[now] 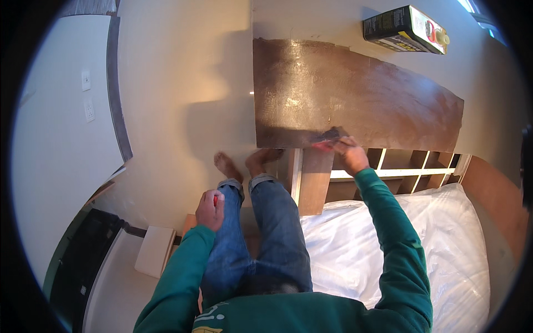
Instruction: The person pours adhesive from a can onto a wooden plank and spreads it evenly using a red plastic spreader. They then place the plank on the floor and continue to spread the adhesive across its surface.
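A brown sheet [361, 89] with a glossy, patchy coating lies at the top centre on a pale surface. My right hand [350, 152] grips a red-handled tool with a dark head [330, 136], probably a brush, against the sheet's near edge. My left hand [210, 208] rests by my left thigh, closed around a small red object mostly hidden in the fingers. A black rectangular can [405, 30] with a pale spout lies on its side beyond the sheet.
My bare feet [226, 165] are beside an open wooden frame with compartments [405, 160]. Clear plastic sheeting [400, 244] covers something at lower right. A white panel with sockets [72, 66] fills the left. A black panel [75, 261] and pale block [152, 250] sit lower left.
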The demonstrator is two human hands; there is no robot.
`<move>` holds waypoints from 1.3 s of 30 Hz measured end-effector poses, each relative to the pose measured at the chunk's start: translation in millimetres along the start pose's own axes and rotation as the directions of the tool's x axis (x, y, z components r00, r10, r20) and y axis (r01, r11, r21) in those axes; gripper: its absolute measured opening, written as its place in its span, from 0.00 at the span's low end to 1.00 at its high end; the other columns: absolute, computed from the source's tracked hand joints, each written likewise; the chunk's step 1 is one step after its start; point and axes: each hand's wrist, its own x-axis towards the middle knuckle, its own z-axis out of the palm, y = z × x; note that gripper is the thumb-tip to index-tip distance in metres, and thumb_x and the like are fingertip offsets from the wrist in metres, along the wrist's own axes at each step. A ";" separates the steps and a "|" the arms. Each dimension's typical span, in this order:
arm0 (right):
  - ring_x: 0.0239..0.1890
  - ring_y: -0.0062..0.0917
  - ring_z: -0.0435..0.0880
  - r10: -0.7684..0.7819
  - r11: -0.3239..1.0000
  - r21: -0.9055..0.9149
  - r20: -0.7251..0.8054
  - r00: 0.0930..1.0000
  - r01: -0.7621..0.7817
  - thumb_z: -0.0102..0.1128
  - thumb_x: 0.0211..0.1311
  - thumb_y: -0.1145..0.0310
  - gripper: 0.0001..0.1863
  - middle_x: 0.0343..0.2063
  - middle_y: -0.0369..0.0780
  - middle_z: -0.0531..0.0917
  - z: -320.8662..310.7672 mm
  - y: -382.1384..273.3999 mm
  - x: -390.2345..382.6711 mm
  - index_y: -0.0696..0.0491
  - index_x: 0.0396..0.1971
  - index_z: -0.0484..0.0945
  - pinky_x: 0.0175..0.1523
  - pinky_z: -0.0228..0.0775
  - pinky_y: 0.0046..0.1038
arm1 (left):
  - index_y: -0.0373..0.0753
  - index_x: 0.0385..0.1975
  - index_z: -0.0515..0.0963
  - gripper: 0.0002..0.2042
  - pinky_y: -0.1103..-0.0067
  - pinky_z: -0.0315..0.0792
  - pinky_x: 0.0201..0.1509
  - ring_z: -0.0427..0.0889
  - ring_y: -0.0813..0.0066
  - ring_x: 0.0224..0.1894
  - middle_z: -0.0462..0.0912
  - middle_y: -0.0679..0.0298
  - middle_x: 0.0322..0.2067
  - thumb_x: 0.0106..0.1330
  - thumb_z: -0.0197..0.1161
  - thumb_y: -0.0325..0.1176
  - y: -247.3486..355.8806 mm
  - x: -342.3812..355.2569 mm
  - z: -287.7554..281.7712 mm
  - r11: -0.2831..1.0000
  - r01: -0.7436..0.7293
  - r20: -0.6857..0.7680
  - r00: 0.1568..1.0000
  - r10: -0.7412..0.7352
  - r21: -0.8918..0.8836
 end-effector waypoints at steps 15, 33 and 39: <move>0.47 0.46 0.87 0.414 0.900 0.304 -0.373 0.830 -0.312 0.61 0.64 0.70 0.17 0.41 0.53 0.85 -86.5 72.4 112.7 0.51 0.53 0.82 0.54 0.76 0.36 | 0.35 0.46 0.76 0.13 0.64 0.75 0.53 0.81 0.50 0.46 0.81 0.49 0.43 0.77 0.54 0.40 21.7 1.3 -2.8 1.000 -0.024 0.005 1.000 0.024 0.017; 0.44 0.53 0.86 0.724 0.556 0.090 -0.541 0.428 -0.826 0.59 0.58 0.63 0.14 0.38 0.56 0.87 -71.2 171.0 67.6 0.54 0.41 0.84 0.52 0.79 0.47 | 0.36 0.46 0.77 0.11 0.65 0.77 0.45 0.81 0.54 0.40 0.80 0.53 0.38 0.75 0.59 0.37 82.1 49.7 0.6 0.965 -0.258 -0.009 0.966 0.258 -0.038; 0.43 0.47 0.87 0.708 0.681 0.161 -0.390 0.588 -0.714 0.62 0.60 0.71 0.16 0.39 0.53 0.86 -7.0 -32.9 223.1 0.56 0.48 0.84 0.51 0.81 0.40 | 0.36 0.45 0.77 0.10 0.63 0.77 0.46 0.80 0.51 0.43 0.80 0.53 0.38 0.73 0.59 0.36 84.2 65.3 -1.8 0.948 -0.319 0.028 0.947 0.319 0.006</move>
